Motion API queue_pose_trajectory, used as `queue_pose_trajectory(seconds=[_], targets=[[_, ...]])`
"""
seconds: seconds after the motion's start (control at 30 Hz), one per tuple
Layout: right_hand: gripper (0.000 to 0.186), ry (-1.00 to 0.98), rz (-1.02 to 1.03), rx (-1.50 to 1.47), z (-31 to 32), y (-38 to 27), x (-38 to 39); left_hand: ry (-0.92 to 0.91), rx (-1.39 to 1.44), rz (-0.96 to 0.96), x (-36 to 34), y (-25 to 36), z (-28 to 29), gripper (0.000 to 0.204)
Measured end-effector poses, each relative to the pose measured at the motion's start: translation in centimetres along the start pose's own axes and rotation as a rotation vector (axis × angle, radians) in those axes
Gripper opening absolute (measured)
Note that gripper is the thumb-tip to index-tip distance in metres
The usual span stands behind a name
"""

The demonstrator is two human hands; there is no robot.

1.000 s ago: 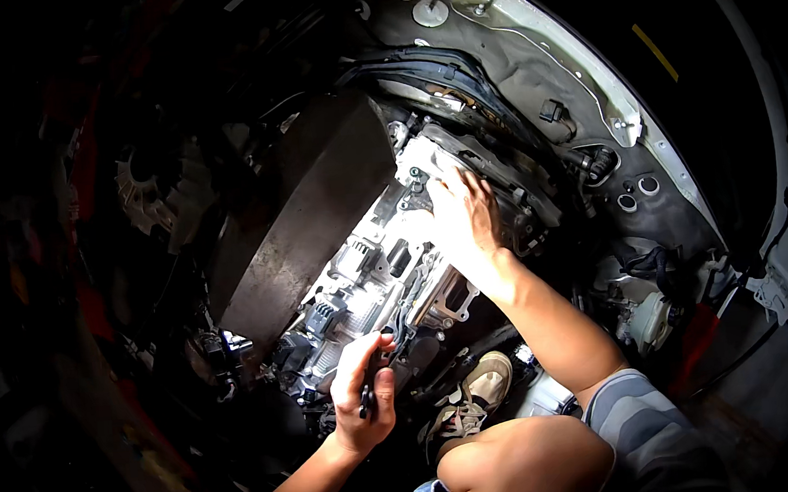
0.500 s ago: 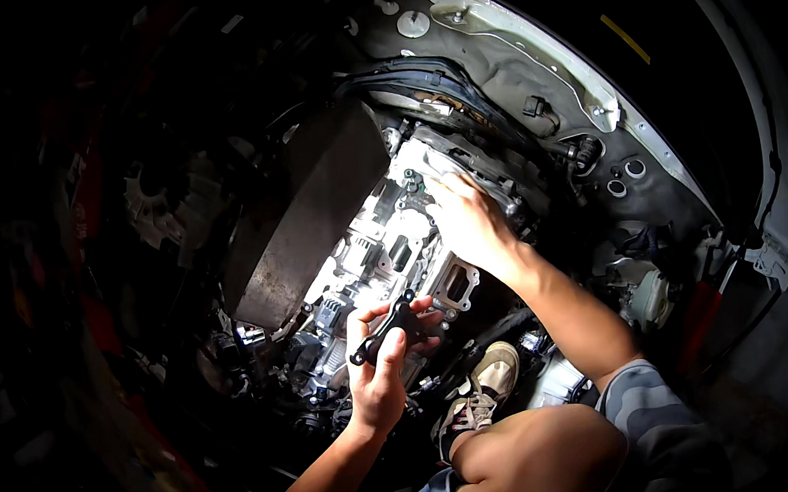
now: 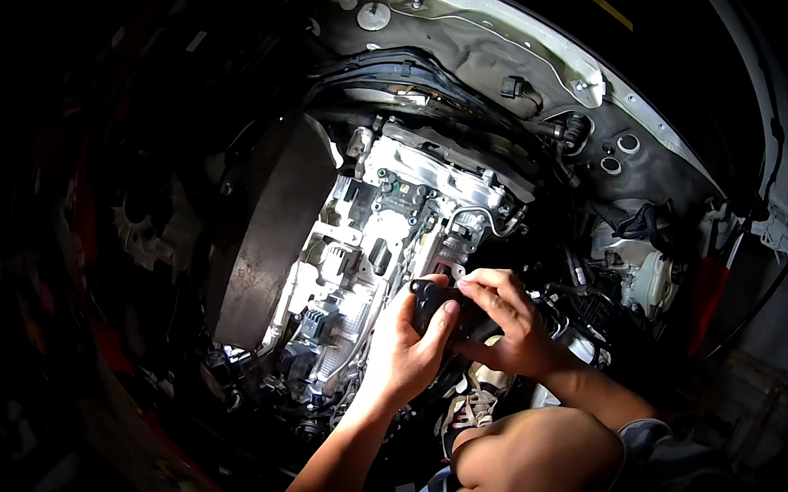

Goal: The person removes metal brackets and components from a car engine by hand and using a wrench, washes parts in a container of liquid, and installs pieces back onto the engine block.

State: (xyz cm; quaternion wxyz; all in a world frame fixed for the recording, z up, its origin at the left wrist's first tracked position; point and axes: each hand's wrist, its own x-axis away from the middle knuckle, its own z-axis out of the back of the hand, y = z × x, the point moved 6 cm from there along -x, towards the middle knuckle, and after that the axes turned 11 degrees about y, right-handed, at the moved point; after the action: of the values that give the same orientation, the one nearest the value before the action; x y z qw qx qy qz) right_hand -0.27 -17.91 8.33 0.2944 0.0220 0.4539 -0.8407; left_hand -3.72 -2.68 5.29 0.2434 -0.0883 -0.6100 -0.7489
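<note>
My left hand (image 3: 398, 361) grips a small black part (image 3: 429, 301) with a rounded lug at its end, thumb on top and fingers behind. From the right, my right hand (image 3: 518, 336) meets the same part, its bent fingers and thumb at the part's right side. The right fingertips partly hide that side, so its full shape does not show. Both hands are over the near right edge of a brightly lit silver engine (image 3: 382, 212). A black sensor-like unit (image 3: 402, 194) is fixed to the engine's top, beyond the hands.
A dark flat panel (image 3: 273, 242) stands along the engine's left side. Black hoses (image 3: 398, 65) curve behind it, below a grey body panel (image 3: 476, 50). A pale reservoir (image 3: 653, 283) sits at the right. My shoe (image 3: 467, 413) and bent knee (image 3: 540, 456) are below the hands.
My right hand has come off the engine top, back toward me to the black part. My left hand has moved right and up with that part, turning it. The view has shifted slightly.
</note>
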Motion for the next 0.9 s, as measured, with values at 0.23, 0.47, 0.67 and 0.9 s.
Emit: queue_pose_trajectory(seconds=[0.23,0.47,0.67,0.9], targets=[[0.065,0.272,-0.281,0.052,2.5,5.4,1.9,0.361,-0.478,-0.535,-3.2,3.8,-1.5,0.041],[0.069,0.255,-0.453,0.083,1.1,7.6,5.6,0.304,-0.943,-0.586,-8.0,2.2,-7.1,0.018],[0.069,0.325,-0.492,0.027,-0.4,9.0,6.5,0.392,-0.824,-0.472,-7.3,1.2,-7.6,0.015],[0.061,0.519,-0.417,0.096,-2.1,9.6,4.7,0.338,-0.675,-0.426,-6.5,0.5,-7.4,0.029]])
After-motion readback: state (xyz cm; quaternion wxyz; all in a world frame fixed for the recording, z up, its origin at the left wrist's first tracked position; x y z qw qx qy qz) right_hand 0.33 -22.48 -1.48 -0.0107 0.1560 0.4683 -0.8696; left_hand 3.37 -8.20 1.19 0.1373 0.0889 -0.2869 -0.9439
